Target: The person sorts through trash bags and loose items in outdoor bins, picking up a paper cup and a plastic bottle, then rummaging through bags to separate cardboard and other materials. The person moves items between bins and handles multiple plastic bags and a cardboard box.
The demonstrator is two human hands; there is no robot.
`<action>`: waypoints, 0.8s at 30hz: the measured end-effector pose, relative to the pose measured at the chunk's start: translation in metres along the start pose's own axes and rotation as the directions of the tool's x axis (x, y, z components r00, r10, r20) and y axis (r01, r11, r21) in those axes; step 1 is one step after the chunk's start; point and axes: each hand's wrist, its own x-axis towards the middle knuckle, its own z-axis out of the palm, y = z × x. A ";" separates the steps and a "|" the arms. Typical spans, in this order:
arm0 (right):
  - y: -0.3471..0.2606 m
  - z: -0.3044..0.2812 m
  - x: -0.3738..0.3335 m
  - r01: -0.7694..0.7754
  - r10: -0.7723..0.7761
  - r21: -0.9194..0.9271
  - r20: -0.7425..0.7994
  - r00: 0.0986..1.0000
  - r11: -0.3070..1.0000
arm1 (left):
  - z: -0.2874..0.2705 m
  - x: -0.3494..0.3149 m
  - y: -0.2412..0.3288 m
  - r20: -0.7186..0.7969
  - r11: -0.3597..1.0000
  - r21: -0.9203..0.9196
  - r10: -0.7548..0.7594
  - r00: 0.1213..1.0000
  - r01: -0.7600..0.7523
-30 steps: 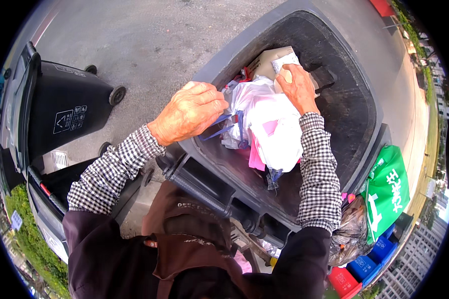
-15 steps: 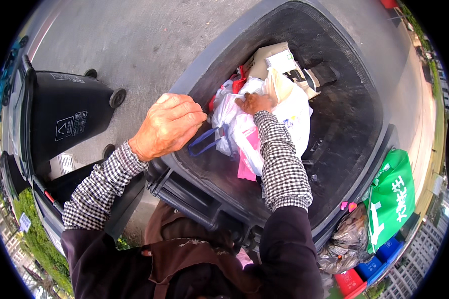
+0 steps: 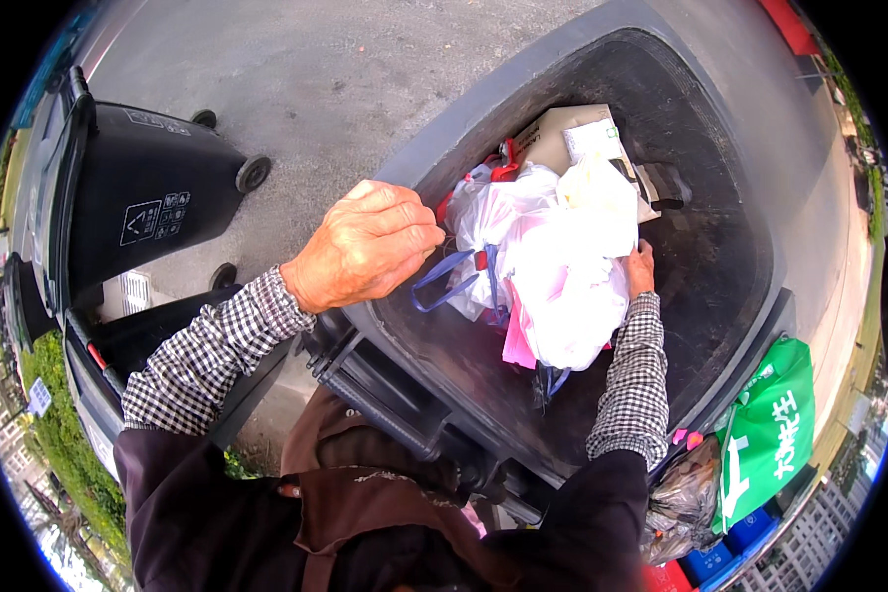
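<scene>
My left hand (image 3: 370, 247) hangs over the left rim of the black wheeled bin (image 3: 710, 326), its fingers curled into a closed fist. Whatever may be inside that fist is too small to make out. Down in the bin, my right hand (image 3: 641, 268) is against the right side of a bulging white plastic bag (image 3: 572, 306); the bag hides its fingers. A smaller whitish bag (image 3: 479, 212) with a blue strap (image 3: 444, 281) lies to the left. Beyond them are a brown cardboard box (image 3: 553, 133) and a red item (image 3: 505, 163). Something pink (image 3: 518, 335) shows below the bags.
Another black wheeled bin (image 3: 168, 187) stands at the left, with an open black bin (image 3: 158, 340) nearer me. At the right hang a green bag (image 3: 770, 434) and a dark plastic bag of rubbish (image 3: 686, 493). Blue containers (image 3: 730, 548) stand below, beside a red one (image 3: 666, 577).
My right hand has moved right, from on top of the bags to the white bag's right side. The white bag has shifted and bulges toward me. My left hand stays curled.
</scene>
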 end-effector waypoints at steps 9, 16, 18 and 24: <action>0.048 0.023 -0.004 0.058 -0.138 0.275 0.282 0.949 0.960 | 0.002 0.001 0.000 0.018 1.000 0.000 0.005 1.000 -0.005; 0.038 0.060 -0.020 0.110 -0.111 -0.027 -0.043 0.993 0.994 | 0.001 0.005 -0.011 0.021 0.999 -0.010 0.039 0.999 -0.039; 0.012 0.060 -0.032 0.024 -0.035 -0.086 -0.132 0.991 0.996 | 0.002 0.005 -0.016 0.013 0.998 -0.030 0.051 0.999 -0.050; -0.062 0.049 -0.068 -0.152 0.089 -0.248 -0.248 0.965 0.957 | 0.006 0.004 -0.024 -0.009 0.980 -0.174 0.092 0.996 -0.092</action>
